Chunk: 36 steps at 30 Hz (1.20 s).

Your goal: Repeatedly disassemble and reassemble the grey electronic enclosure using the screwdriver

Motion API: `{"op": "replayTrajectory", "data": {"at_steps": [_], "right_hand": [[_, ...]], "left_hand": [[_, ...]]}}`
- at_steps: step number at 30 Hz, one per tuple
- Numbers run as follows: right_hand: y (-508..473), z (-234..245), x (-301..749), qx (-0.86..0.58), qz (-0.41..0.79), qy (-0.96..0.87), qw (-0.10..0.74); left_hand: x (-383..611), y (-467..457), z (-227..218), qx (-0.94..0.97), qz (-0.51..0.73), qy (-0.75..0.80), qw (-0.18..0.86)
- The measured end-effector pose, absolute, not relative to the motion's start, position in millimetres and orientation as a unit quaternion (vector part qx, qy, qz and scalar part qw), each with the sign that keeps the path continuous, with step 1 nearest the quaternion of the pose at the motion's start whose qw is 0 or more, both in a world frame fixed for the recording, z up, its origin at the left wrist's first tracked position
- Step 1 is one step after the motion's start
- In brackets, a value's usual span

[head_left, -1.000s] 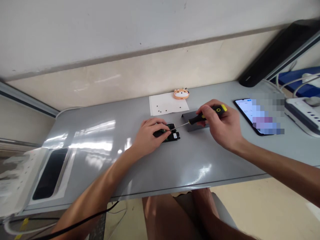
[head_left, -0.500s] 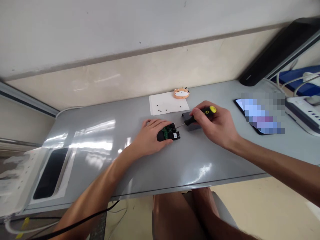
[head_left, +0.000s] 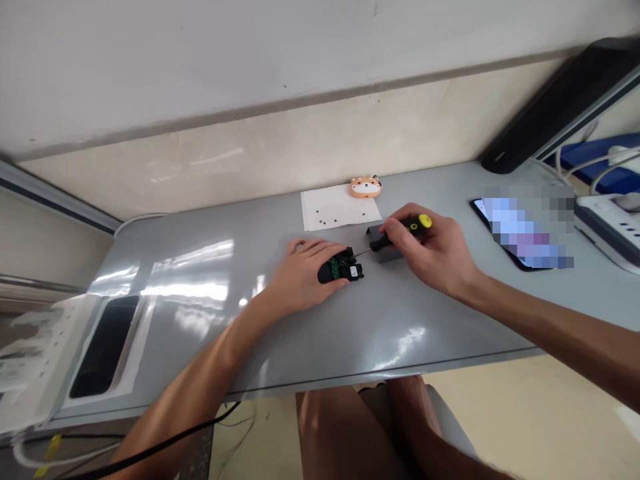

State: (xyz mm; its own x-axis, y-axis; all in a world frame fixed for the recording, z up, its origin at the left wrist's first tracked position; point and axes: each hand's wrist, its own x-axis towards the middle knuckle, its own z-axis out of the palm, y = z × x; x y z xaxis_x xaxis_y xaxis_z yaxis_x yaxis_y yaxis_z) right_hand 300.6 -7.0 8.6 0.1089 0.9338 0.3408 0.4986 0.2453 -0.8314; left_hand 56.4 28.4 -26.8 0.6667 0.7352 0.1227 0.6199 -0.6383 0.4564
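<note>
On the grey desk lies a small black electronic device [head_left: 353, 271] with a green circuit board showing. My left hand [head_left: 306, 275] wraps round its left side, thumb at the near edge and fingers at the far edge. A black and yellow screwdriver [head_left: 409, 230] is gripped in my right hand [head_left: 435, 250], its thin shaft pointing left and its tip at the device's right part. Whether the tip sits on a screw is too small to tell. Behind the screwdriver rests a dark grey cover-like piece [head_left: 387, 255], partly hidden by my right hand.
White paper [head_left: 327, 201] holds several tiny dark screw-like bits and an orange animal-faced case [head_left: 365, 187]. To the right lie a lit phone [head_left: 520, 233] and a power strip [head_left: 607, 223]; a black phone [head_left: 105, 347] lies left. A black bar-shaped object [head_left: 550, 107] stands back right.
The whole view has shifted slightly. Both hands, the device and the screwdriver keep nearly the same places relative to one another.
</note>
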Motion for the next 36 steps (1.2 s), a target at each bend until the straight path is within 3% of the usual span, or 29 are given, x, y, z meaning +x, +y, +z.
{"op": "replayTrajectory", "data": {"at_steps": [9,15,23,31,36], "right_hand": [[-4.3,9.5,299.9,-0.558,0.224,-0.648,0.468],[4.0,23.3,299.9,-0.546,0.259,-0.684,0.407],[29.9,58.9,307.6,-0.484,0.357,-0.759,0.248],[43.2,107.5,317.2,-0.498,0.330,-0.801,0.025],[47.4,112.5,318.7,-0.485,0.325,-0.812,-0.026]], "left_hand": [[57.3,27.9,-27.3,0.890,0.150,0.384,0.195],[57.2,27.8,-28.5,0.889,0.152,0.386,0.193],[57.3,30.4,-29.4,0.892,0.148,0.379,0.196],[51.5,32.7,-30.3,0.903,0.137,0.355,0.201],[52.9,33.9,-37.0,0.896,0.162,0.352,0.218]]}}
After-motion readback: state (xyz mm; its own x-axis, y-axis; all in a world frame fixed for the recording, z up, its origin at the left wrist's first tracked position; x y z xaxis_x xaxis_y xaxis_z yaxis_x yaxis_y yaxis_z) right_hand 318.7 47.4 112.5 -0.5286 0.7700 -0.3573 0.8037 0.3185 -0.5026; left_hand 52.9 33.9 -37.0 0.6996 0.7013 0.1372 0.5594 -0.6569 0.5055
